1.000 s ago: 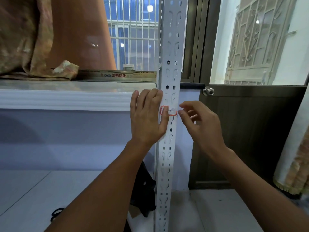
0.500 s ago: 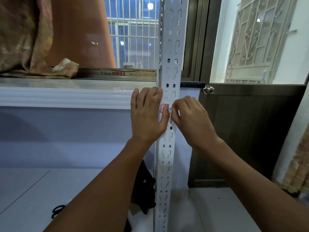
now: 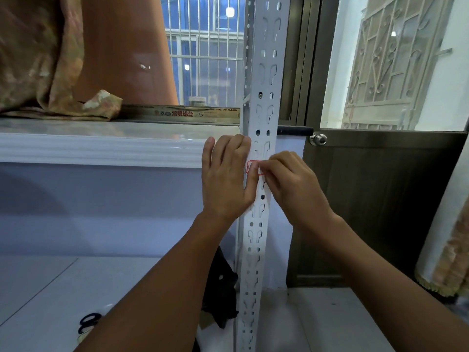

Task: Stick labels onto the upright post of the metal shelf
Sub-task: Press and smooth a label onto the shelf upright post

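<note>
Head view. The white perforated upright post (image 3: 261,174) of the metal shelf is standing vertical at centre frame, running from top edge to bottom edge, in front of a pale ledge (image 3: 101,146) and beside a dark door (image 3: 380,204) with a round metal knob (image 3: 318,139).

A small white label with a red border (image 3: 251,166) is sitting on the front face of the post, roughly level with the underside of the ledge. Only its left part is showing; the rest is lying under fingertips.

The left hand (image 3: 225,181) is lying flat against the post's left edge, fingers extended upward and held together, thumb pressing across onto the label's left side. It is not gripping anything; the palm is bracing the post.

The right hand (image 3: 289,181) is coming in from the right, fingers curled narrow, with the fingertips (image 3: 262,165) bearing on the label's right portion. Whether it is pinching the label's edge or only pressing it down cannot be told from this view.

Both forearms are reaching up from the lower frame. The two hands are nearly touching at the label.

Surroundings: a patterned curtain (image 3: 38,59) is bunching on the ledge at upper left; a barred window (image 3: 203,47) is showing behind the post; black scissors handles (image 3: 88,322) are lying on the light floor at lower left; a dark object (image 3: 223,288) is sitting just left of the post's base.
</note>
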`<state>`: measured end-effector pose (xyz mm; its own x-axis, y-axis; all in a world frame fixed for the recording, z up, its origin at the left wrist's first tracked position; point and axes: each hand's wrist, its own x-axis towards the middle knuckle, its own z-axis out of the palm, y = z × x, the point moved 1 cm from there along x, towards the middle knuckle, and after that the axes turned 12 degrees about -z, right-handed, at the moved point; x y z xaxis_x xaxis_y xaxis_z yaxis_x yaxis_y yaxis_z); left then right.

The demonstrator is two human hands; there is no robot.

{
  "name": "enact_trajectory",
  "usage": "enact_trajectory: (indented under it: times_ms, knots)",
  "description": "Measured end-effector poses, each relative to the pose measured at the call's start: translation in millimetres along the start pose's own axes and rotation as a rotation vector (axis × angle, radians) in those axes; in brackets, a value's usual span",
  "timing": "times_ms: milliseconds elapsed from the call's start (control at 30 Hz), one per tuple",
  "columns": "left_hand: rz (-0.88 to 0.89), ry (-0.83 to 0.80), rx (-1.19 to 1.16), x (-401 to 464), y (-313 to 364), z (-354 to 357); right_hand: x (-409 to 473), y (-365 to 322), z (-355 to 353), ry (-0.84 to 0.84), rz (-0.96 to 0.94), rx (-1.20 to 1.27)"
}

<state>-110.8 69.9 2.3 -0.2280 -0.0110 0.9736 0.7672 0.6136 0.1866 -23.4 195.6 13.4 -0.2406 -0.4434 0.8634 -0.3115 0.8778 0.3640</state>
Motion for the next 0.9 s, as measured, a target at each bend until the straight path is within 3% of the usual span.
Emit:
enact_trajectory:
  times_ms: [333,567,733,900]
  knots:
    - [0.009,-0.002,0.010,-0.3,-0.4,-1.9,1.0,-0.8,10.5,-0.121,0.067,-0.096]
    - [0.012,-0.010,0.005,0.5,-1.3,-0.6,-30.9,-11.4,-4.9,-0.056,0.392,0.227]
    - [0.005,-0.010,0.004,-0.3,-1.6,-0.2,-7.0,-5.0,-2.8,0.002,0.303,0.243]
    - [-0.014,-0.029,0.008,-0.1,0.8,-3.3,-7.1,-8.3,2.1,0.024,0.088,0.105]
